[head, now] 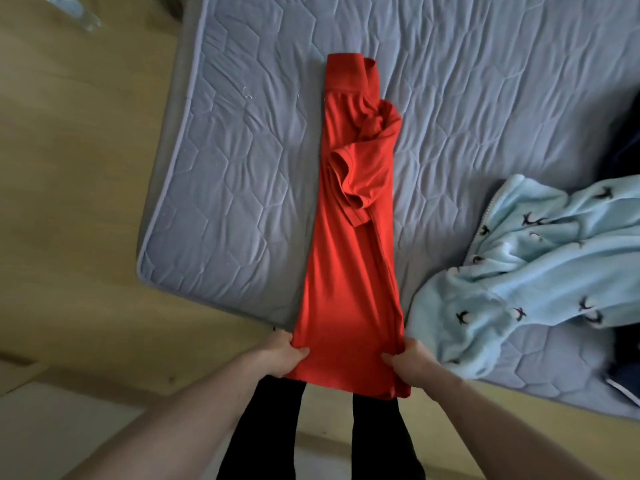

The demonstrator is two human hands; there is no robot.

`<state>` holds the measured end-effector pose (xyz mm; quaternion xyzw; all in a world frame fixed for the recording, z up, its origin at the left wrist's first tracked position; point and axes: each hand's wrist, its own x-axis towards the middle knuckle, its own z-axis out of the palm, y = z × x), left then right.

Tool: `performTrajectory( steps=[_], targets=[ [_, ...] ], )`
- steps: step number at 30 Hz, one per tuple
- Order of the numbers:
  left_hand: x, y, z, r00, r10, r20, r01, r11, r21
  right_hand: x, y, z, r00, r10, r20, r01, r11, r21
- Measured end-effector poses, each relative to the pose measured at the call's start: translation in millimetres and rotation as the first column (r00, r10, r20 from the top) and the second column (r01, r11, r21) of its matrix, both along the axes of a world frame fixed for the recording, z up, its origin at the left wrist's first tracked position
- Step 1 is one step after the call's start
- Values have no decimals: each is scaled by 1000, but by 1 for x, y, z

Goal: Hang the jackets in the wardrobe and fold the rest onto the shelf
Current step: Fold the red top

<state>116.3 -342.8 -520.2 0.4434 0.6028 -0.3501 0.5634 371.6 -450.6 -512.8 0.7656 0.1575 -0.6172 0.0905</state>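
A red polo shirt (349,258) lies lengthwise on the grey quilted mattress (242,174), folded into a long narrow strip with its collar at the far end and a sleeve folded over the middle. Its hem hangs past the mattress's near edge. My left hand (282,355) pinches the hem's left corner. My right hand (412,362) pinches the hem's right corner. A light blue fleece garment (526,271) with small dark bird prints lies crumpled on the mattress to the right of the shirt.
The mattress sits on a light wooden bed frame (69,202) that shows at the left and along the near edge. A dark garment (623,379) lies at the right edge. My legs in black trousers (270,427) stand against the bed.
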Motion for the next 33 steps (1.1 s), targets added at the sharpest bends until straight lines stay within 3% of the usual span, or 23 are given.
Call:
performTrajectory(
  steps=[3,6,8,11,14,18,21,26,33],
  targets=[
    [-5,-4,17,991,131,23,-132,991,39,2,-4,23,998,-64,-16,64,998,-10],
    [2,5,34,947,294,130,-315,930,188,12,13,43,970,-240,-28,242,965,106],
    [10,23,51,906,351,235,-410,866,285,23,36,58,899,-431,-83,438,878,190],
    [27,68,75,881,281,380,-424,825,374,43,84,75,806,-583,-105,582,747,321],
    [53,125,98,800,392,454,-556,769,315,64,138,87,673,-716,-184,732,611,300],
    [92,200,117,601,635,485,-773,615,153,92,210,95,517,-793,-322,852,439,285],
    [115,252,122,523,690,501,-815,577,56,107,259,100,444,-799,-406,890,339,306],
    [143,320,115,483,708,515,-832,554,18,113,329,98,495,-737,-460,865,367,343],
    [171,368,85,556,641,530,-803,580,141,112,383,66,532,-756,-380,832,386,399]
  ],
)
